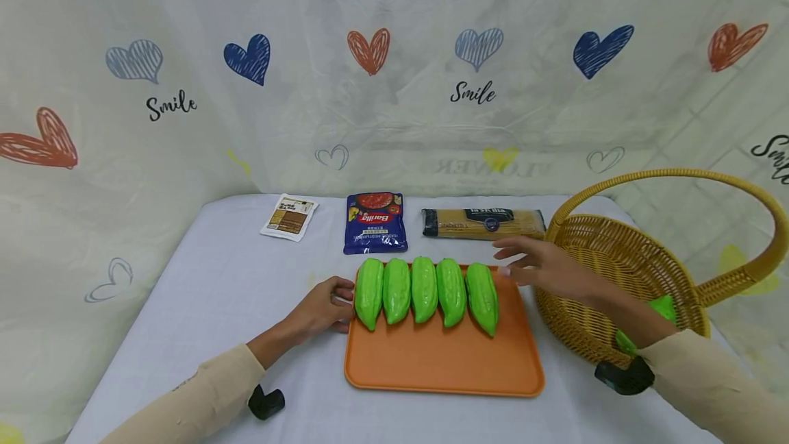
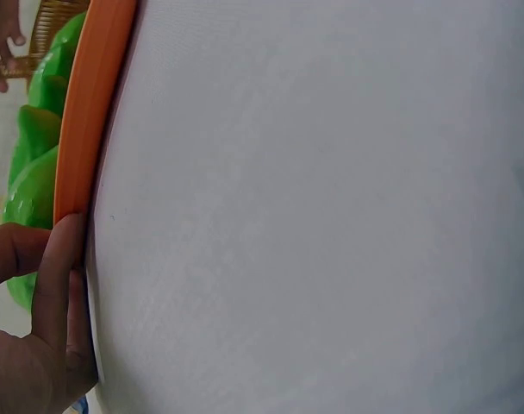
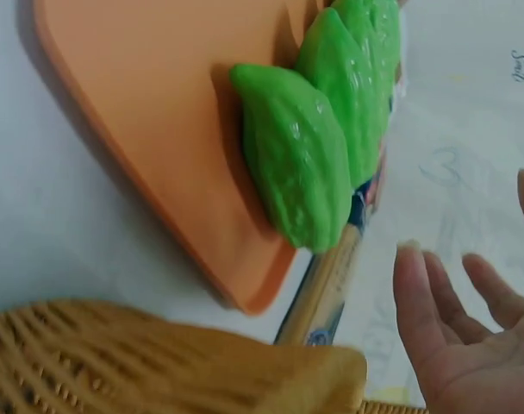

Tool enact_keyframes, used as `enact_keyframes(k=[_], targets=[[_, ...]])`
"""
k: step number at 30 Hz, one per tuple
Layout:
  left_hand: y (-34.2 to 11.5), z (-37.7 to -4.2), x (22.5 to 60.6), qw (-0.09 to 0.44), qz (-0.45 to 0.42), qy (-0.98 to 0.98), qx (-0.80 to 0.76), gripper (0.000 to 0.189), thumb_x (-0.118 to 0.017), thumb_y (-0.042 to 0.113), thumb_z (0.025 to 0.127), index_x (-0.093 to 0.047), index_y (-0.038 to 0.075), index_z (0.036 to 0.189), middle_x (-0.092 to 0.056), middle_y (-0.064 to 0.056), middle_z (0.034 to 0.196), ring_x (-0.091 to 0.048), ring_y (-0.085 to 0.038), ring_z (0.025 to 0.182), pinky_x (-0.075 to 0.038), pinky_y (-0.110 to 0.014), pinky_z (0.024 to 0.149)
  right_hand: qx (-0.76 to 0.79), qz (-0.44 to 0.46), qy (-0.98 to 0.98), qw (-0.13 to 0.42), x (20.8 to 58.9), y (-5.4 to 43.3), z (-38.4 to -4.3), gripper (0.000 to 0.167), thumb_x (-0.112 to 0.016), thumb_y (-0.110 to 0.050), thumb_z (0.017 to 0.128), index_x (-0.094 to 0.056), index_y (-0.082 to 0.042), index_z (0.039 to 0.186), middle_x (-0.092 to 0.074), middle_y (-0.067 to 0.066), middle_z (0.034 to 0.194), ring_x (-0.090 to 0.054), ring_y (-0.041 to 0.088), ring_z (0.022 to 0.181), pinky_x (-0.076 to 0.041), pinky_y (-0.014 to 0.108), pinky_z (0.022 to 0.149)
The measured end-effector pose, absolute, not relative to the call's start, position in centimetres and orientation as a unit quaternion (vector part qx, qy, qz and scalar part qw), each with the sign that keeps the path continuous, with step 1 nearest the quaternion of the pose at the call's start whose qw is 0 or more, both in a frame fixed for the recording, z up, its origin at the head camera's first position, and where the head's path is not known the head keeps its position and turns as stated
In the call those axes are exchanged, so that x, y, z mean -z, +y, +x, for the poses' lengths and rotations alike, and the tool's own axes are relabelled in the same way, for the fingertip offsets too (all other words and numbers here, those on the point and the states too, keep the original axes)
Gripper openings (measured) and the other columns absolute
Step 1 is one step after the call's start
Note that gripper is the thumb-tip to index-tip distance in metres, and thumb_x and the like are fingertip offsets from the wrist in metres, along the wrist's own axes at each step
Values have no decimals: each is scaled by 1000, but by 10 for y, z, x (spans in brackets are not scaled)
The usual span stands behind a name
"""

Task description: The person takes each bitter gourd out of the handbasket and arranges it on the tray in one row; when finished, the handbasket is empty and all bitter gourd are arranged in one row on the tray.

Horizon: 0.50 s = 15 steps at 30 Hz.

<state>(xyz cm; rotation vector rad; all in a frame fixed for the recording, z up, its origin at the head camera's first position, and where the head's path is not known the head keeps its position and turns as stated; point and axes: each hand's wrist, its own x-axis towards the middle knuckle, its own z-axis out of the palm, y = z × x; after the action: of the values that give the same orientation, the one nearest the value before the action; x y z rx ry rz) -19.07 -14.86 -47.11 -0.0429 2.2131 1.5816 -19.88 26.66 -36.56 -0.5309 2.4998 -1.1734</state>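
Several bright green bitter melons (image 1: pixel 423 290), plump and ridged, lie side by side along the far half of an orange tray (image 1: pixel 440 365). The rightmost bitter melon (image 3: pixel 296 155) sits slightly slanted. At the tray's left rim, my left hand (image 1: pixel 320 305) grips the edge with bent fingers (image 2: pixel 59 276), close beside the leftmost melon. My right hand (image 1: pixel 548 267) hovers over the tray's far right corner, fingers spread and holding nothing. A wicker basket (image 1: pixel 592 235) with a tall handle stands right of the tray, beneath my right forearm. Green pieces (image 1: pixel 664 307) show inside it, partly hidden by that arm.
Behind the tray lie a blue Barilla sauce pouch (image 1: pixel 374 223) and a spaghetti pack (image 1: pixel 462 223). A small white and brown sachet (image 1: pixel 290 217) is farther left. The white cloth table (image 1: pixel 246 279) ends at a curtain printed with hearts.
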Motion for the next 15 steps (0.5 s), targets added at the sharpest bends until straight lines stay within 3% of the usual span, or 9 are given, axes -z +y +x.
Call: enact_keyframes(k=[5, 11, 15], targets=[[-148, -191, 469, 212, -10, 797, -566, 59, -68, -1, 81, -49, -1, 136, -56, -16, 120, -65, -22, 100, -65, -35, 69, 398, -220, 872, 182, 358, 288, -195, 52, -60, -25, 100, -44, -7, 147, -57, 23, 135, -62, 33, 118, -61, 37, 85], [-147, -190, 468, 212, -8, 797, -565, 58, -67, 0, 81, -49, -1, 136, -56, -16, 120, -65, -23, 99, -65, -35, 69, 391, -218, 867, 217, 345, 318, -190, 48, -59, -21, 101, -45, -6, 145, -59, 19, 133, -64, 12, 111, -60, 33, 85], [-148, -190, 469, 213, -13, 796, -567, 59, -69, 0, 81, -50, -1, 136, -57, -15, 120, -66, -22, 100, -64, -35, 68, 397, -210, 863, 231, 343, 338, -187, 47, -56, -18, 102, -44, -5, 146, -57, 23, 135, -65, 10, 111, -60, 32, 83]])
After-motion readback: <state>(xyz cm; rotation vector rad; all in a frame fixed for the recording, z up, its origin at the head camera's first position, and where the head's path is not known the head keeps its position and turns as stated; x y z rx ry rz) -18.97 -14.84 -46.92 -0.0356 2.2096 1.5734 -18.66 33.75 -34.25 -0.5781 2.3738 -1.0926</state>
